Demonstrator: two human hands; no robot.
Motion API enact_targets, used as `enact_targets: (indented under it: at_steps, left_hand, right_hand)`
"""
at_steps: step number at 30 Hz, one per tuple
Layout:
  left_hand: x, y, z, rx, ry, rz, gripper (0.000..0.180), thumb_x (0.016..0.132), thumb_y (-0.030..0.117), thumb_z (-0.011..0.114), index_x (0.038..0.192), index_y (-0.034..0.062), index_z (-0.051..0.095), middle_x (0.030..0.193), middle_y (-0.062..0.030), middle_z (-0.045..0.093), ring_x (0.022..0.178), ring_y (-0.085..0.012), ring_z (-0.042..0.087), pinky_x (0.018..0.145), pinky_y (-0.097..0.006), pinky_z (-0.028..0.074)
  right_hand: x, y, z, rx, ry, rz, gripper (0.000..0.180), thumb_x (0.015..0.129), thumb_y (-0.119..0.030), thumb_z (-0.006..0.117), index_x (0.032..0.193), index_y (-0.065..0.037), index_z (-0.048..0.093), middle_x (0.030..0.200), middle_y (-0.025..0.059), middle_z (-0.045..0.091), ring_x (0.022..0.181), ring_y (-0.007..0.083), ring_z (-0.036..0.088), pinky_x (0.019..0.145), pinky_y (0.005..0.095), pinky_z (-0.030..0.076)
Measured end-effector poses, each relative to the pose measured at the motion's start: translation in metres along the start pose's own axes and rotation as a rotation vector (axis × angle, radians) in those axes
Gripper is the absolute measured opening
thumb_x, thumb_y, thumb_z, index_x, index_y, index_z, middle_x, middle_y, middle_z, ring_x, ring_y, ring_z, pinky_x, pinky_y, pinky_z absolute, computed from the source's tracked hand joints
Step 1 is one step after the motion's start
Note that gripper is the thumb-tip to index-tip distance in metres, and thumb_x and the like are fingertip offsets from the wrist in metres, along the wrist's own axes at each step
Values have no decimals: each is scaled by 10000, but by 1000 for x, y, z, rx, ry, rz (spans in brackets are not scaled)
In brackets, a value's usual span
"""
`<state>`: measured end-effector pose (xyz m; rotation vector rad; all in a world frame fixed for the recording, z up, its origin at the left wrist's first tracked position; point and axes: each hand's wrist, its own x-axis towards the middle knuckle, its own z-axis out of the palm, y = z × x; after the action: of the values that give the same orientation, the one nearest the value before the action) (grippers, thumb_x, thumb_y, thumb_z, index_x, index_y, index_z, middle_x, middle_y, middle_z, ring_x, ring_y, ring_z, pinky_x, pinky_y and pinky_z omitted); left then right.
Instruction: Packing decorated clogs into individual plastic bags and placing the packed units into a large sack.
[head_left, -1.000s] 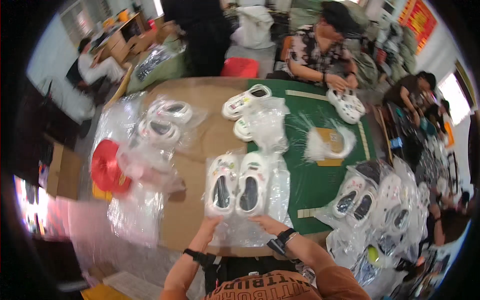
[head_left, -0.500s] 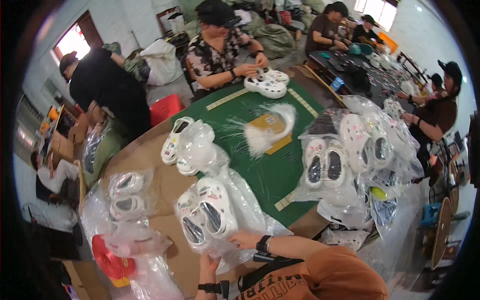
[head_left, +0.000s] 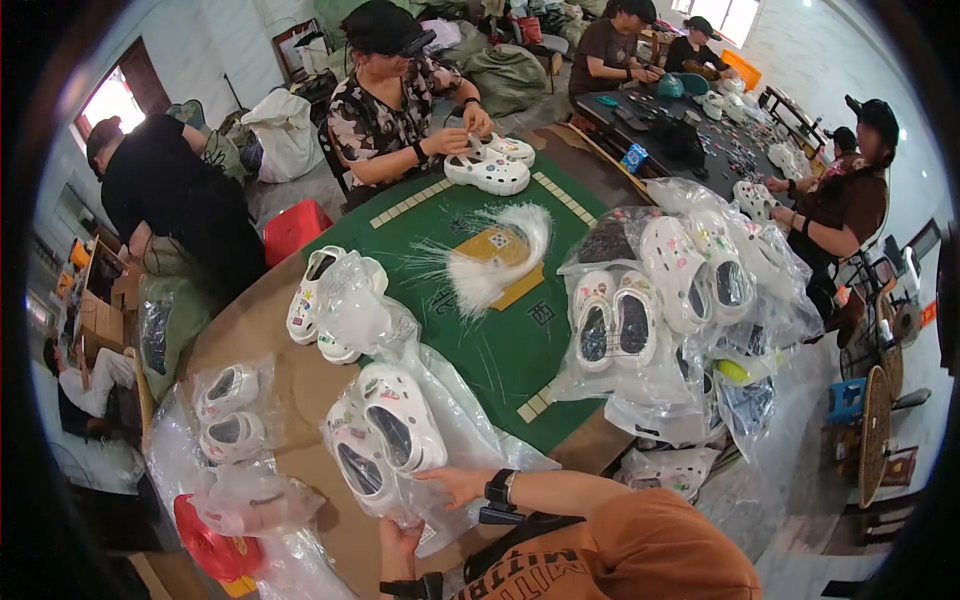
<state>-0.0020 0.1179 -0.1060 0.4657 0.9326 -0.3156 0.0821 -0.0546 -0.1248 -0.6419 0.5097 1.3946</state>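
While both hands work at the near edge of the round table [head_left: 270,340], a pair of white foam clogs with small coloured charms [head_left: 385,430] lies between them inside a clear plastic bag [head_left: 450,415]. The right hand [head_left: 455,485], with a black watch on its wrist, lies open, fingers spread flat against the near right side of the bag just beside the toe of the right clog. The left hand [head_left: 400,540] sits nearer still and lower, closed on the near edge of the bag's plastic, though its fingers are partly hidden. The bagged pair rests on the brown part of the tabletop, just left of the green felt mat [head_left: 500,340].

Far left of it, a second bagged pair of white clogs [head_left: 228,410] lies near a red plastic item [head_left: 215,545] under crumpled film. An unbagged white pair [head_left: 320,300] sits farther off at the mat's left edge. On the mat's far side is a bundle of white plastic ties [head_left: 495,265]. To the right, a heap of bagged white clogs [head_left: 670,300] is stacked. Across the table, a person in a patterned shirt [head_left: 385,110] handles another white clog [head_left: 488,170].
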Motion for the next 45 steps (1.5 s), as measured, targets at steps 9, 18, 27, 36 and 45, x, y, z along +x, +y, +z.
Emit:
enact_targets:
  at_steps: [9, 18, 27, 36, 45]
  left_hand:
    - [-18, -18, 22, 177, 61, 71, 177, 801, 145, 497, 968, 98, 532, 844, -43, 565, 653, -167, 523, 487, -278, 397]
    - [-1, -28, 26, 934, 91, 524, 317, 762, 212, 492, 980, -8, 559, 758, -145, 593, 678, -239, 587, 589, -332, 465]
    - [-52, -4, 40, 1527, 270, 493, 412, 782, 326, 417, 860, -52, 560, 870, -248, 576, 802, -383, 575, 723, -444, 445]
    - [-86, 22, 93, 1696, 330, 713, 262, 752, 217, 491, 797, -31, 562, 802, -193, 606, 706, -383, 590, 611, -437, 475]
    - [-127, 45, 162, 1986, 373, 1453, 108, 767, 134, 493, 745, 31, 469, 695, -155, 516, 651, -345, 521, 560, -445, 402]
  right_hand:
    - [-1, 3, 6, 25, -95, -3, 359, 877, -281, 461, 1216, -166, 429, 1123, 4, 484, 953, 131, 460, 786, 270, 383]
    - [-4, -9, 19, -109, -339, -5, 385, 854, -338, 446, 1141, -81, 454, 1111, 103, 503, 1006, 237, 482, 856, 418, 396]
    - [5, -14, 45, -451, -151, 191, 319, 886, -282, 418, 1107, -63, 488, 1031, 92, 552, 950, 248, 529, 821, 434, 431]
    - [-10, -30, 77, -400, -333, -233, 227, 828, -77, 474, 1022, 17, 545, 1033, 100, 568, 923, 185, 559, 783, 282, 451]
    - [-81, -67, 152, -147, -270, -395, 302, 867, -169, 404, 1113, -26, 504, 1066, 60, 570, 927, 146, 558, 753, 272, 456]
